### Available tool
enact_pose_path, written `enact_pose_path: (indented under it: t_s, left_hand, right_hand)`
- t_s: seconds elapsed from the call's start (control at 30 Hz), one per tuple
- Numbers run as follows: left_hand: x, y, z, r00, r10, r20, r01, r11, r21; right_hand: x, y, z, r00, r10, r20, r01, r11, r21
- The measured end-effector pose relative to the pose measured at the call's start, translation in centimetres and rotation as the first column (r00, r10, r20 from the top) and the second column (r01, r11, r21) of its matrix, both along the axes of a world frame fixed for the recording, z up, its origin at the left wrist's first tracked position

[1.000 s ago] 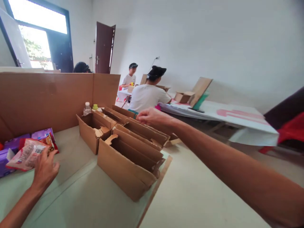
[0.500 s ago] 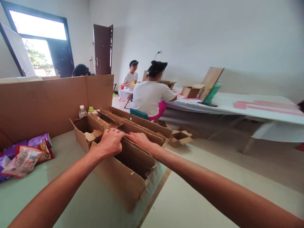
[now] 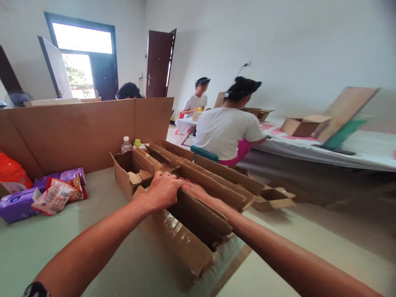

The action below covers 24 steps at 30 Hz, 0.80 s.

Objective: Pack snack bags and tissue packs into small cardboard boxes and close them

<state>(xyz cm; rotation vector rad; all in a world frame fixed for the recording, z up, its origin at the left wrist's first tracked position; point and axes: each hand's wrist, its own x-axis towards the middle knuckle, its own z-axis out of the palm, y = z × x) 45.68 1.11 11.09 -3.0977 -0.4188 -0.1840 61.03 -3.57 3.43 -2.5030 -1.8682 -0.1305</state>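
A long open-topped cardboard box [image 3: 185, 243] lies slantwise near the table's right edge. At its far end my left hand [image 3: 165, 189] is closed, fingers curled over the top of the cardboard. My right hand [image 3: 195, 190] reaches in from the right, on the far side of the box's inner wall. Its fingers look stretched out and press on the cardboard beside my left hand; the fingertips are partly hidden. Another long cardboard box [image 3: 216, 183] runs alongside, beyond my right hand. A smaller open box [image 3: 123, 173] stands to the left of these.
Purple packs [image 3: 21, 204], a snack bag [image 3: 54, 196] and an orange bottle [image 3: 14, 173] lie on the left of the table. An upright cardboard panel [image 3: 89, 140] stands behind, near a clear bottle [image 3: 126, 145]. A seated person [image 3: 224, 128] is beyond the boxes; an open carton [image 3: 274, 198] is below.
My view has turned left, so everything sits further right and the orange bottle shows. Both hands remain at the box's far end, the right one lying flatter along the wall.
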Motion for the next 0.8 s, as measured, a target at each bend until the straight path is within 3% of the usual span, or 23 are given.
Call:
enact_pose_path:
  t_s: [0.13,0.23,0.33,0.53,0.8]
  left_hand:
    - [-0.4,0.2,0.0,1.0,-0.007,0.008,0.007,1.0,-0.021]
    - [-0.6,0.4,-0.1,1.0,-0.01,0.01,0.011,0.999,-0.034]
    - [-0.7,0.4,-0.3,1.0,-0.003,0.014,0.004,0.999,-0.042]
    - [-0.8,0.2,-0.2,1.0,0.016,0.022,-0.015,0.998,-0.057]
    - [-1.0,0.1,0.0,1.0,0.031,0.004,-0.031,0.999,-0.042]
  right_hand:
    - [-0.8,0.4,0.5,0.979,-0.195,0.052,0.197,0.98,-0.032]
    - [-1.6,0.3,1.2,0.963,-0.255,0.088,0.255,0.967,0.011]
    - [-2.2,-0.4,1.7,0.959,-0.263,0.105,0.259,0.965,0.049]
    - [-1.8,-1.4,2.2,0.967,-0.253,0.04,0.253,0.967,0.003]
    - [-0.3,1.9,3.3,0.984,-0.166,-0.069,0.17,0.984,0.05]
